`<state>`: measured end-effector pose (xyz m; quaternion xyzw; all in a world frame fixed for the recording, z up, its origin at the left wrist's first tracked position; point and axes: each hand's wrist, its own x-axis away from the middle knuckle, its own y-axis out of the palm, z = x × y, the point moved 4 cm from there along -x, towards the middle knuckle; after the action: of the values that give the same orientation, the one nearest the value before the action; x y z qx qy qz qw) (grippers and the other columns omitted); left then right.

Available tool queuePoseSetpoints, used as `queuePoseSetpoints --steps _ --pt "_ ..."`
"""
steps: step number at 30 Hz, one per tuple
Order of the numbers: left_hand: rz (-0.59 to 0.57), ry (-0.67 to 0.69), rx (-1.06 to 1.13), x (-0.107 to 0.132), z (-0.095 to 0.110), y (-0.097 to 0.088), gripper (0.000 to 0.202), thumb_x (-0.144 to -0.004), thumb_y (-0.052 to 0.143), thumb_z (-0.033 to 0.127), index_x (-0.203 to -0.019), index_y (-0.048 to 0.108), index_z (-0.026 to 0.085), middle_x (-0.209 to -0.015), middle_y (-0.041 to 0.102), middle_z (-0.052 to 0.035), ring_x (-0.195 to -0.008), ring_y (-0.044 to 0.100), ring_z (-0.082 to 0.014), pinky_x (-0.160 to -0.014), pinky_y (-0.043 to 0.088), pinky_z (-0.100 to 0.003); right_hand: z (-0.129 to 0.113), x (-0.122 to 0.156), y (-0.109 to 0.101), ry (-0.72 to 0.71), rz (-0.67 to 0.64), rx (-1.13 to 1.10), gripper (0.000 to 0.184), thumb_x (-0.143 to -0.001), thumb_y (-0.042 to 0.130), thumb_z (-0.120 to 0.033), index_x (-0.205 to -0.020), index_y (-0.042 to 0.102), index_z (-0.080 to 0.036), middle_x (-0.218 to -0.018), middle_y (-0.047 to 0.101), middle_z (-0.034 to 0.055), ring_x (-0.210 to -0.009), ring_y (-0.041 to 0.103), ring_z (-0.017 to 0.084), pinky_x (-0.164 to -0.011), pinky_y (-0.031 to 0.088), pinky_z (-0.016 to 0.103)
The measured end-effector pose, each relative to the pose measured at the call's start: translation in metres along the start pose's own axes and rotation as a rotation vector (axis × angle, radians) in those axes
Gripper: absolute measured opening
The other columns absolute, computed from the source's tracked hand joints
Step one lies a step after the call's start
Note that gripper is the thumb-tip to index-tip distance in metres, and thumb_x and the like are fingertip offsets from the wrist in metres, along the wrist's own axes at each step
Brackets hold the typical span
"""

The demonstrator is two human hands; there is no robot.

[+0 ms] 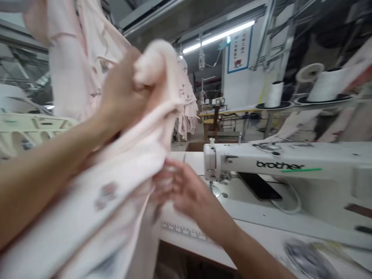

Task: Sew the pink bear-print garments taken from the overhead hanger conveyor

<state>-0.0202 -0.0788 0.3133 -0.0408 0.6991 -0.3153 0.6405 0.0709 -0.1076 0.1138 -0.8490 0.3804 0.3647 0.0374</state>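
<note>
My left hand (119, 93) is raised in front of me and grips a bunch of pale pink fabric (128, 166) with small grey prints. The cloth hangs down from that hand over my forearm and falls toward the table edge. My right hand (186, 193) is lower, just left of the sewing machine's needle area, and pinches the fabric's lower fold between its fingers. Both hands are blurred by motion.
A white "brother" sewing machine (279, 164) sits on the white table (261, 228) to the right, with a dark phone (259, 186) under its arm and a ruler strip (186, 231) at the front edge. More pink garments (186, 100) hang behind. Thread cones (274, 94) stand on a rack.
</note>
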Motion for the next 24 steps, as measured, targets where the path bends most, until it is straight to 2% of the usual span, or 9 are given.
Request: queuePoseSetpoints --steps 4,7,10,13,15,17,20,22,24 --pt "-0.158 0.158 -0.062 0.003 0.037 0.05 0.03 -0.08 0.051 0.021 -0.106 0.049 0.008 -0.079 0.051 -0.0003 -0.084 0.058 -0.0213 -0.075 0.039 -0.031 0.013 -0.039 -0.056 0.05 0.486 0.437 0.051 -0.077 0.068 -0.044 -0.112 0.04 -0.019 -0.11 0.056 0.0089 -0.102 0.054 0.026 -0.082 0.049 0.037" --pt "-0.286 0.146 0.069 0.031 0.028 0.061 0.04 -0.074 0.063 0.042 -0.101 0.052 0.015 -0.071 0.053 0.0003 -0.066 0.056 -0.0182 -0.062 0.038 -0.024 0.031 -0.026 -0.084 0.115 0.559 0.582 0.031 -0.081 0.06 -0.032 -0.105 0.045 -0.02 -0.1 0.058 0.0057 -0.093 0.057 0.025 -0.078 0.048 0.036" --pt "-0.387 0.12 0.239 0.071 -0.003 0.054 0.037 -0.076 0.054 0.053 -0.094 0.057 0.02 -0.074 0.058 0.0003 -0.065 0.055 -0.0175 -0.056 0.035 -0.023 0.034 0.007 -0.08 0.1 0.506 0.628 0.015 -0.085 0.047 -0.025 -0.098 0.053 -0.02 -0.097 0.059 0.0041 -0.091 0.056 0.023 -0.079 0.046 0.035" --pt "-0.411 -0.08 0.356 0.104 -0.032 0.049 0.025 -0.073 0.058 0.043 -0.085 0.058 0.021 -0.076 0.06 0.0012 -0.069 0.055 -0.0179 -0.055 0.037 -0.023 0.026 0.036 -0.057 0.014 0.554 0.77 0.031 -0.087 0.047 -0.033 -0.114 0.049 -0.019 -0.11 0.052 0.0072 -0.097 0.051 0.023 -0.08 0.043 0.036" --pt "-0.508 -0.244 0.502 0.12 -0.036 0.055 0.027 -0.068 0.064 0.04 -0.086 0.058 0.021 -0.078 0.061 0.0012 -0.071 0.056 -0.0182 -0.057 0.041 -0.023 0.03 0.04 -0.041 0.061 0.528 0.782 0.038 -0.08 0.056 -0.039 -0.112 0.049 -0.019 -0.102 0.054 0.0065 -0.089 0.051 0.024 -0.074 0.043 0.035" --pt "-0.707 -0.33 0.716 0.133 -0.026 0.068 0.034 -0.068 0.066 0.043 -0.092 0.057 0.02 -0.082 0.062 0.0001 -0.074 0.058 -0.0186 -0.061 0.044 -0.023 0.044 0.037 -0.033 0.215 0.467 0.725 0.024 -0.074 0.06 -0.033 -0.093 0.055 -0.019 -0.085 0.057 0.0036 -0.075 0.053 0.022 -0.065 0.042 0.032" --pt "-0.958 -0.315 0.916 0.154 -0.011 0.089 0.035 -0.075 0.057 0.048 -0.096 0.053 0.02 -0.085 0.06 -0.0011 -0.077 0.058 -0.018 -0.064 0.044 -0.024 0.067 0.037 -0.037 0.357 0.464 0.472 0.007 -0.071 0.052 -0.023 -0.076 0.055 -0.018 -0.073 0.057 0.0017 -0.07 0.053 0.021 -0.067 0.042 0.031" --pt "-0.973 -0.313 0.738 0.175 -0.02 0.106 0.023 -0.081 0.05 0.042 -0.088 0.05 0.02 -0.079 0.058 -0.0003 -0.074 0.056 -0.0171 -0.063 0.042 -0.024 0.082 0.049 -0.046 0.418 0.443 0.057 0.014 -0.069 0.052 -0.022 -0.081 0.056 -0.017 -0.075 0.058 0.0014 -0.075 0.055 0.02 -0.073 0.043 0.03" --pt "-1.001 -0.303 0.321 0.208 -0.043 0.126 0.01 -0.084 0.045 0.028 -0.081 0.045 0.019 -0.074 0.057 -0.0009 -0.071 0.057 -0.0188 -0.063 0.04 -0.026 0.093 0.073 -0.058 0.513 0.395 -0.274 0.02 -0.07 0.057 -0.026 -0.087 0.056 -0.016 -0.076 0.057 0.0014 -0.078 0.056 0.02 -0.077 0.042 0.03"
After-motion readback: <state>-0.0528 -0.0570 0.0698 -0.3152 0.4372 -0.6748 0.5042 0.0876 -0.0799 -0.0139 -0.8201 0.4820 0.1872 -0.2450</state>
